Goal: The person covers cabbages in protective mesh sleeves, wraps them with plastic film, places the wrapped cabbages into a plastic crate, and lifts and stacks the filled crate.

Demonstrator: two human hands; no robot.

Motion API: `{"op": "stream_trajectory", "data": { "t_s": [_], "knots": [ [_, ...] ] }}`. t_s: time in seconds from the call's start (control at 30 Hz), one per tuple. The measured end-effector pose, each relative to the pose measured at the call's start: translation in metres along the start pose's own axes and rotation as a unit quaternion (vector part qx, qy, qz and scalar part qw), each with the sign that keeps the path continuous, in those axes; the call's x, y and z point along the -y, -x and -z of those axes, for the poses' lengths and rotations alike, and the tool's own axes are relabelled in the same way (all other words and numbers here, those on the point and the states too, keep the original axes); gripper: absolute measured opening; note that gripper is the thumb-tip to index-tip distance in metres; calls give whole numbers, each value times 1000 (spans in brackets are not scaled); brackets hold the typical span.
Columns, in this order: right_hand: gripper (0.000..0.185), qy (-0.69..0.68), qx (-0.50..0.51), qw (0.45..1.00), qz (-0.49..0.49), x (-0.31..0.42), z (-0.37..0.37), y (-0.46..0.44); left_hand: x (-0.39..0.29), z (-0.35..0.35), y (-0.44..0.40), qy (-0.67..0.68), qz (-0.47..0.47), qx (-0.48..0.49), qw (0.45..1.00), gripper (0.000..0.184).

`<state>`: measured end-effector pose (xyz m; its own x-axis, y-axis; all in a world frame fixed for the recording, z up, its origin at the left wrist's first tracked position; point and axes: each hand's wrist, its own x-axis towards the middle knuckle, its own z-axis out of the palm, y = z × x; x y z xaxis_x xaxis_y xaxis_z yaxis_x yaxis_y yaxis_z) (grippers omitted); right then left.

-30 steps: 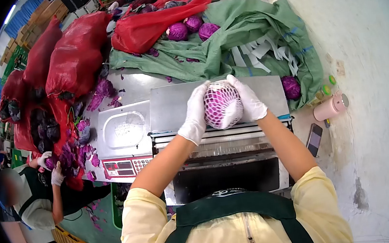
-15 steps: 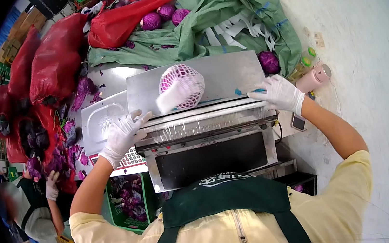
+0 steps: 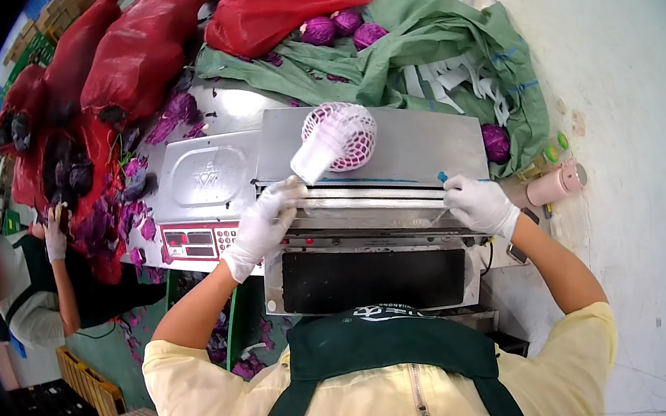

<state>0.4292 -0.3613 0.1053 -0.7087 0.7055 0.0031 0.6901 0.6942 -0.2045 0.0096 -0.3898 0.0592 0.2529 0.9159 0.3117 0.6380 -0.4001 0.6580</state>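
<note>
A purple cabbage [image 3: 363, 150] in a white foam net sits on the steel top [image 3: 424, 134] of a film wrapping machine. A blurred white strip [image 3: 319, 150] lies across the net's front left. My left hand [image 3: 264, 225], in a white glove, is closed at the left end of the metal rollers [image 3: 373, 196], just below the cabbage. At the rollers' right end my right hand [image 3: 480, 202], also gloved, has its fingers pinched together. Clear plastic film [image 3: 421, 212] runs between the hands, its edges at my fingertips. The black heating plate [image 3: 375, 276] lies nearer my apron.
Left stands a scale [image 3: 208, 173] with a red keypad; beyond are red mesh sacks [image 3: 136, 62] and cabbage leaves. A green sheet [image 3: 443, 20] holds white strips. A pink bottle [image 3: 556, 183] stands right. A co-worker's gloved hand [image 3: 55, 234] is at far left.
The view has shifted, so the bench appears further right. My hands have come closer together along the rollers, with fingers more closed. The cabbage remains on the steel top.
</note>
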Motion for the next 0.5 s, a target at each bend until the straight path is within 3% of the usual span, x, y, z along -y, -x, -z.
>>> {"op": "stream_trajectory", "data": {
  "t_s": [0.03,0.07,0.1,0.17,0.23,0.3,0.33,0.37,0.43,0.5],
  "knots": [
    [14,1,1,1000,3,2,5,-8,1,7,-2,65,21,-51,996,32],
    [22,-85,-53,995,-23,3,11,-22,4,17,-6,207,183,-48,960,32],
    [30,-170,-105,979,-49,4,18,-38,1,30,-24,279,187,-127,933,33],
    [60,-240,-89,965,-59,16,34,-78,9,32,-52,279,142,-195,930,39],
    [82,-255,-54,964,-44,24,23,-119,21,16,-76,302,206,-100,925,48],
    [92,-510,-65,854,-79,32,-11,-150,32,-25,-93,402,197,-14,894,51],
    [95,-495,-49,863,-89,33,-13,-157,28,-44,-102,445,194,10,874,52],
    [90,-482,-100,867,-77,25,-27,-164,14,-60,-107,478,188,-3,858,51],
    [83,-529,-127,834,-92,14,-15,-148,-8,-69,-110,543,217,9,811,44],
    [70,-586,-98,797,-106,0,0,-135,-38,-74,-109,469,276,32,838,51]
  ]
}}
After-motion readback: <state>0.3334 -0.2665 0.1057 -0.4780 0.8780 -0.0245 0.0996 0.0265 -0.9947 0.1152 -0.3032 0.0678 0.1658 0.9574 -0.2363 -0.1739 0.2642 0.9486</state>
